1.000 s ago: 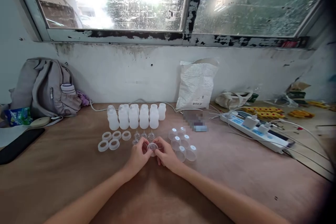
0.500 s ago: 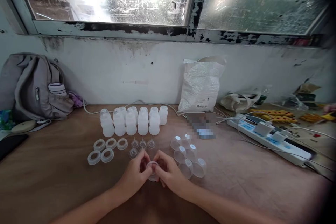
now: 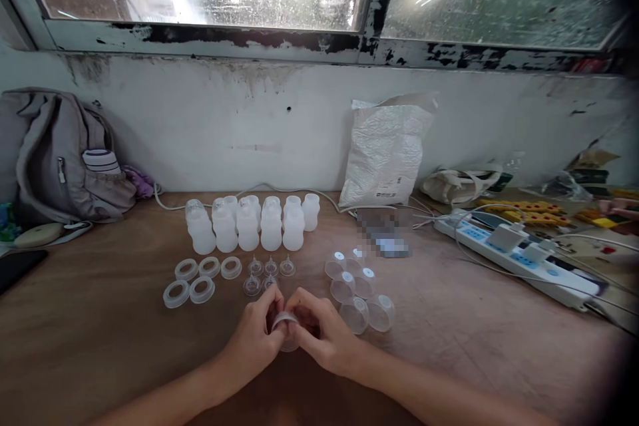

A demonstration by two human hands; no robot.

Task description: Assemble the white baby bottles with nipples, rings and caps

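At the table's near middle, my left hand [image 3: 259, 329] and my right hand [image 3: 324, 333] grip a translucent bottle collar ring [image 3: 285, 317] between thumbs and fingertips. A clear rounded part shows below the thumbs; the fingers hide most of it. Just beyond my left hand lie several clear bottle nipples [image 3: 287, 267], tips up. Several loose collar rings [image 3: 202, 290] lie flat to the left. On the right are several clear dome caps [image 3: 381, 314], tipped on their sides. Behind them all stand frosted baby bottles [image 3: 248, 229] in rows, a few with clear caps on top.
A white padded mailer [image 3: 384, 153] leans on the wall, a blurred-out flat item [image 3: 392, 246] before it. A power strip [image 3: 519, 263] with plugs and cables lies right. A grey backpack [image 3: 64, 153] and a dark flat device [image 3: 22, 269] are left. Another person's hand [image 3: 619, 208] shows far right.
The held ring has tilted and shifted slightly left and down between my fingers, both hands still gripping it. The camera view has tipped down a little; the loose parts keep their layout.
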